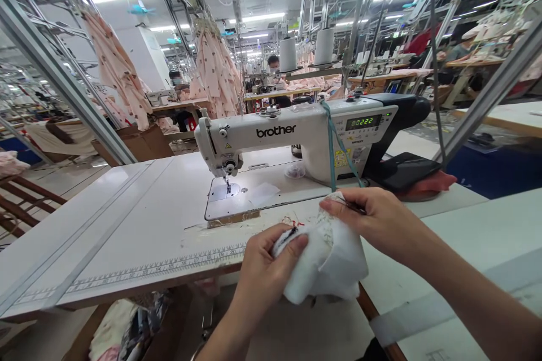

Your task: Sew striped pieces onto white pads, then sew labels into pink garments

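Sewing floor, bright tube lights, pink garments (215, 76) hanging behind, thread cones (288, 55) up top. White table (122, 211) carries a sewing machine (271, 132), with a printed ruler (156, 264) along the near edge. White cloth (345, 262) is at that near edge, in front of the machine, held up between both hands. Left hand (269, 259) grips its left end, thumb on top; right hand (366, 208) pinches the upper right corner, set higher and farther out. Cloth is bunched, so its own long axis can't be told; the held edge slants up from left thumb to right pinch, and the rest droops below. Key relation: presser foot (229, 186) sits beyond the cloth and to its left, well apart from it; left hand is the nearer one. Red thread bits (289, 222) show just beside left fingertips.
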Demonstrator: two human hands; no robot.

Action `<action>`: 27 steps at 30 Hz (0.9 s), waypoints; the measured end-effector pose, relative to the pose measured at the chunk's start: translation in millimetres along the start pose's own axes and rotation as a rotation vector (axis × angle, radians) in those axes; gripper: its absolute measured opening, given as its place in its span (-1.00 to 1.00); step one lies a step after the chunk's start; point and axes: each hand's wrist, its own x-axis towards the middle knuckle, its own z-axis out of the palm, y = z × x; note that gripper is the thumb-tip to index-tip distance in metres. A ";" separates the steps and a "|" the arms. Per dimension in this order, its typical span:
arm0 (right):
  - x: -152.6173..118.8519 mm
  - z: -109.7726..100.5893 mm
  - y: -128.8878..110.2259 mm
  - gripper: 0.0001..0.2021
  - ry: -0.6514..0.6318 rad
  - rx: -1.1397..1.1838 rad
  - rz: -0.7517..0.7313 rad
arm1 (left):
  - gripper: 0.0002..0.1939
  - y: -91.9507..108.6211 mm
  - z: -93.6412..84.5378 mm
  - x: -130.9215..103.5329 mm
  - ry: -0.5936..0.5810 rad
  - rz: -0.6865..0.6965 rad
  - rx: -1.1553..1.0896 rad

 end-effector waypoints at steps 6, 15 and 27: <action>-6.3 -5.0 -3.3 -0.76 0.017 -0.212 -0.095 | -0.67 -2.3 -10.6 6.4 0.043 -0.058 0.010; -20.7 1.6 -25.2 -0.68 0.241 -0.665 -0.561 | -0.67 -1.6 -7.8 4.9 0.366 0.035 0.101; -19.7 11.0 -24.4 -0.65 0.306 -0.697 -0.576 | -0.66 -0.3 2.0 1.6 0.388 0.026 0.022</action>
